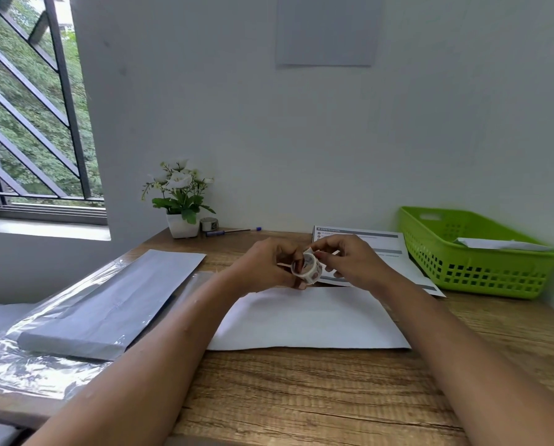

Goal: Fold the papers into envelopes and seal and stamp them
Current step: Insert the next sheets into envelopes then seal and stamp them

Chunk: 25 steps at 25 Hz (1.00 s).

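A small roll of stamp stickers (pixel 308 268) is held above the desk by my left hand (pixel 266 265), fingers wrapped around it. My right hand (pixel 346 260) pinches the loose end of the strip at the roll's top right. Below both hands a white envelope (pixel 308 320) lies flat on the wooden desk (pixel 301 391). A stack of white envelopes (pixel 108 304) in torn clear wrap lies to the left. One folded envelope (pixel 500 244) rests inside the green basket (pixel 475 272) at the right.
A printed instruction sheet (pixel 388 252) lies behind my right hand, next to the basket. At the back stand a potted white flower (pixel 181 201), a small tape roll (pixel 208 224) and a pen (pixel 230 232). A window is at the left.
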Each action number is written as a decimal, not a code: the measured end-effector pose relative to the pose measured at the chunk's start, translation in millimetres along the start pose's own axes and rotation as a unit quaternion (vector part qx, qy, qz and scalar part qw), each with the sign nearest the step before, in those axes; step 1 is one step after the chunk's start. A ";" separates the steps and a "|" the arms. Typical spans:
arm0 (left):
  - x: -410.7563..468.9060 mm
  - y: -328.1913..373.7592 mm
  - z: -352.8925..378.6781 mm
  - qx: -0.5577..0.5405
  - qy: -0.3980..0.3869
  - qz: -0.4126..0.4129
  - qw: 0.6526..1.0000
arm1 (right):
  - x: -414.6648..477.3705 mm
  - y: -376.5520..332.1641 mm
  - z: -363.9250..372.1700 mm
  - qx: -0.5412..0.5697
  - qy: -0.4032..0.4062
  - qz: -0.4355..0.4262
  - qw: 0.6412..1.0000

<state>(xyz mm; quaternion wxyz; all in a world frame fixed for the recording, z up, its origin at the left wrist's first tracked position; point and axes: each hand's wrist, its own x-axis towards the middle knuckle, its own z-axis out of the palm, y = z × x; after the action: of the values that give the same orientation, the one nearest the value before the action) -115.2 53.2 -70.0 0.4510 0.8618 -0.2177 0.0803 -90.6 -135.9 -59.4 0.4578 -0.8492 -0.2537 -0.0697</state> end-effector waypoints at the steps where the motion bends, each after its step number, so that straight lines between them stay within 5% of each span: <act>1: -0.4 0.7 0.7 -0.001 0.000 0.001 1.000 | -0.2 0.3 -0.1 -0.001 0.006 0.001 1.000; 10: -1.1 1.6 2.4 0.181 0.017 -0.008 0.983 | 1.0 0.2 3.7 0.128 0.022 0.059 0.990; 20: 0.6 -0.1 2.5 0.122 0.052 -0.029 0.991 | 0.2 -7.5 5.4 0.226 0.060 0.093 0.968; 25: 2.1 -9.1 -7.0 0.203 0.048 -0.082 0.975 | -0.1 -5.8 4.4 0.225 0.082 0.103 0.965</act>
<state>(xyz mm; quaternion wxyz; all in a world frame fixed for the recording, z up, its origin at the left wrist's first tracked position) -108.9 62.8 -72.0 0.2815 0.9454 -0.1041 0.1268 -94.0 -129.8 -57.6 0.6611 -0.7372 -0.1357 -0.0327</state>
